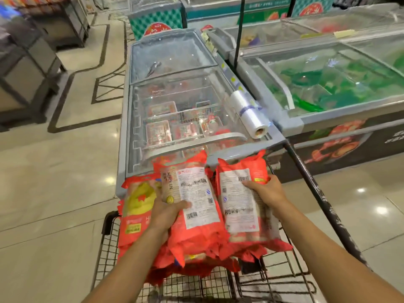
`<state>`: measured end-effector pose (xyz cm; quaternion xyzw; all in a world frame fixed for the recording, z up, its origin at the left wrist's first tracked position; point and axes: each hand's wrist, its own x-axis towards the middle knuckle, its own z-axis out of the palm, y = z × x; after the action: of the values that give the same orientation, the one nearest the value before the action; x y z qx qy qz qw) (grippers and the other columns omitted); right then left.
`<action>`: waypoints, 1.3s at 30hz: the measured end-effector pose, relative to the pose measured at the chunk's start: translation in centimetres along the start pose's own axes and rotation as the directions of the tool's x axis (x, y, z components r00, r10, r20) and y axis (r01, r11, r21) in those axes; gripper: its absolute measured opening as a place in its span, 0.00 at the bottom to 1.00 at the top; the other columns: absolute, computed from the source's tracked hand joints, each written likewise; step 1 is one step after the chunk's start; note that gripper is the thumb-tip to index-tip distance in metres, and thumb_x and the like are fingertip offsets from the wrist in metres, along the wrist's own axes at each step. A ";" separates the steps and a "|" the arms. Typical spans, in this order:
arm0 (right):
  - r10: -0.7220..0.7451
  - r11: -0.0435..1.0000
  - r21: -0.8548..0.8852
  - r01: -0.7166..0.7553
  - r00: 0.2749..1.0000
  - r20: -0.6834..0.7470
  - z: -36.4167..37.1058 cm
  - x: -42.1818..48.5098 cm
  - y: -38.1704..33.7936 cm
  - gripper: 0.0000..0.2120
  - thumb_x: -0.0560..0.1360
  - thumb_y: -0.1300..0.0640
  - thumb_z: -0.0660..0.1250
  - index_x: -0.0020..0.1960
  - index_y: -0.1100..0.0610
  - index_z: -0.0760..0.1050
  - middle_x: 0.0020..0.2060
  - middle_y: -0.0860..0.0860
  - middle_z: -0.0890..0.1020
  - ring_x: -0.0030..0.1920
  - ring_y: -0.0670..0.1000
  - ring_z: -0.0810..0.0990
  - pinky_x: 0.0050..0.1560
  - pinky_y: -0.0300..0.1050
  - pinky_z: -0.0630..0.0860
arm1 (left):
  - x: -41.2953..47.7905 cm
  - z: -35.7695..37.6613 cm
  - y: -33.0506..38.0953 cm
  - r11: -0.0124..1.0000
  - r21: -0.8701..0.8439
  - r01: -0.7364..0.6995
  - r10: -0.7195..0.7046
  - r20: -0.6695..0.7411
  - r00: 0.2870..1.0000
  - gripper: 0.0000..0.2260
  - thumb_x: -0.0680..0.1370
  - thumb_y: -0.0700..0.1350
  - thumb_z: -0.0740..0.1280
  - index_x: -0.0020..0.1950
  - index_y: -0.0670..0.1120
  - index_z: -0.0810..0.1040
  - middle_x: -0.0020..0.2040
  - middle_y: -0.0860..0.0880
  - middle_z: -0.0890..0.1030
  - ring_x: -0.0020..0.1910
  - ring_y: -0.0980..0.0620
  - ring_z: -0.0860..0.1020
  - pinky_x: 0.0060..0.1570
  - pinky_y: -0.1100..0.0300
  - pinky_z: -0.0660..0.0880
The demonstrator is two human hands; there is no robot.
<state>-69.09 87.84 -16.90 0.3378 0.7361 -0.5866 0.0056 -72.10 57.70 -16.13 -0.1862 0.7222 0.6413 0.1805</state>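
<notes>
Head | left hand (166,212) grips middle packet (197,189) | right hand (270,191) grips right packet (237,204)

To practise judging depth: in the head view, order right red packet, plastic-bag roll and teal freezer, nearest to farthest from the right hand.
1. right red packet, gripped by the right hand.
2. plastic-bag roll, ahead on the near freezer.
3. teal freezer, far back.

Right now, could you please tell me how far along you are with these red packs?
Done: nothing confirmable in the freezer. In hand: left hand grips one red pack, right hand a second pack. Left: the pile in the cart.
</notes>
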 end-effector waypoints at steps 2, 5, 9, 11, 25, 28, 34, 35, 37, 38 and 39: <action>0.019 1.000 0.004 -0.018 1.000 -0.022 0.3 1.6 1.5 0.37 0.54 0.37 0.82 0.55 0.58 0.80 0.44 0.53 0.87 0.42 0.53 0.87 0.51 0.55 0.83 | 0.5 0.1 -0.3 0.999 0.033 -0.001 0.001 0.009 1.000 0.29 0.68 0.29 0.78 0.67 0.38 0.78 0.53 0.41 0.87 0.45 0.45 0.88 0.36 0.57 0.83; 0.017 0.999 -0.036 -0.019 0.998 -0.062 1.1 2.4 1.9 0.38 0.61 0.35 0.79 0.61 0.56 0.72 0.47 0.50 0.84 0.48 0.55 0.85 0.55 0.59 0.81 | 1.1 0.3 -0.6 0.994 0.108 -0.017 0.015 0.019 1.000 0.35 0.71 0.36 0.80 0.74 0.40 0.69 0.57 0.45 0.86 0.49 0.47 0.87 0.43 0.56 0.84; -0.008 0.989 -0.150 -0.012 0.991 -0.135 1.5 2.1 0.3 0.28 0.76 0.47 0.74 0.68 0.60 0.68 0.49 0.51 0.78 0.48 0.55 0.78 0.52 0.51 0.75 | 0.7 0.6 -0.4 0.962 0.262 -0.073 0.080 -0.016 0.997 0.33 0.75 0.45 0.78 0.74 0.43 0.64 0.64 0.49 0.79 0.58 0.49 0.80 0.61 0.54 0.76; -0.031 0.977 -0.212 -0.004 0.987 -0.158 1.5 2.5 0.1 0.28 0.77 0.47 0.73 0.69 0.60 0.68 0.50 0.52 0.77 0.48 0.55 0.76 0.52 0.52 0.74 | 0.9 0.9 -1.1 0.943 0.316 -0.106 0.113 -0.005 0.994 0.32 0.76 0.47 0.77 0.75 0.43 0.65 0.65 0.48 0.78 0.63 0.48 0.78 0.63 0.53 0.74; -0.100 0.827 -0.559 -0.058 0.964 -0.248 4.0 2.9 -1.9 0.27 0.81 0.43 0.65 0.69 0.63 0.66 0.68 0.65 0.72 0.68 0.67 0.71 0.64 0.63 0.70 | -1.2 -0.5 -1.6 0.799 0.553 -0.235 0.237 0.070 0.969 0.41 0.70 0.59 0.68 0.82 0.50 0.62 0.76 0.50 0.71 0.75 0.48 0.69 0.74 0.45 0.68; -0.238 0.696 -0.716 0.055 0.959 -0.157 3.9 1.5 -2.6 0.28 0.81 0.45 0.65 0.73 0.61 0.64 0.69 0.64 0.72 0.70 0.65 0.69 0.67 0.60 0.68 | -2.7 -0.1 0.3 0.712 0.634 -0.301 0.300 0.113 0.947 0.38 0.75 0.52 0.70 0.83 0.48 0.59 0.81 0.47 0.64 0.80 0.45 0.62 0.78 0.46 0.62; -0.499 0.424 -0.825 0.373 0.857 0.130 6.7 -3.9 -5.3 0.28 0.79 0.45 0.65 0.76 0.55 0.66 0.73 0.59 0.71 0.73 0.61 0.67 0.73 0.59 0.63 | -4.5 -0.9 4.0 0.391 0.823 -0.413 0.467 0.209 0.859 0.35 0.81 0.56 0.66 0.82 0.44 0.58 0.82 0.43 0.61 0.81 0.41 0.59 0.80 0.48 0.55; -0.512 0.388 -0.830 0.400 0.842 0.166 7.4 -4.4 -5.7 0.29 0.79 0.45 0.64 0.77 0.54 0.64 0.74 0.59 0.70 0.75 0.61 0.65 0.74 0.59 0.59 | -4.5 -0.9 4.4 0.342 0.844 -0.412 0.485 0.217 0.847 0.34 0.81 0.58 0.65 0.82 0.45 0.59 0.82 0.42 0.62 0.80 0.40 0.60 0.79 0.45 0.57; -0.565 0.309 -0.827 0.469 0.790 0.237 8.8 -7.6 -7.0 0.31 0.80 0.44 0.62 0.80 0.53 0.60 0.78 0.59 0.64 0.79 0.60 0.59 0.77 0.59 0.53 | -6.4 -2.5 5.2 0.255 0.877 -0.407 0.549 0.215 0.808 0.35 0.80 0.61 0.61 0.82 0.45 0.59 0.82 0.42 0.61 0.80 0.39 0.61 0.77 0.42 0.61; -0.580 0.282 -0.823 0.492 0.771 0.262 9.3 -8.4 -7.4 0.32 0.80 0.44 0.62 0.80 0.54 0.59 0.79 0.59 0.62 0.80 0.60 0.58 0.78 0.60 0.52 | -6.7 -2.8 5.5 0.226 0.886 -0.404 0.573 0.215 0.791 0.35 0.80 0.62 0.58 0.82 0.45 0.60 0.81 0.41 0.62 0.79 0.39 0.62 0.76 0.41 0.62; -0.599 0.252 -0.820 0.514 0.749 0.285 10.0 -9.7 -8.0 0.32 0.80 0.44 0.63 0.80 0.54 0.60 0.79 0.60 0.63 0.79 0.61 0.59 0.78 0.61 0.53 | -7.4 -3.6 5.8 0.205 0.890 -0.408 0.606 0.212 0.766 0.35 0.80 0.63 0.55 0.82 0.44 0.62 0.80 0.41 0.64 0.79 0.39 0.63 0.75 0.41 0.63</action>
<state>-69.50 73.79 -9.26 0.0299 0.9940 -0.0832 -0.0645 -68.64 55.06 -7.05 0.1322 0.9794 0.1479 -0.0383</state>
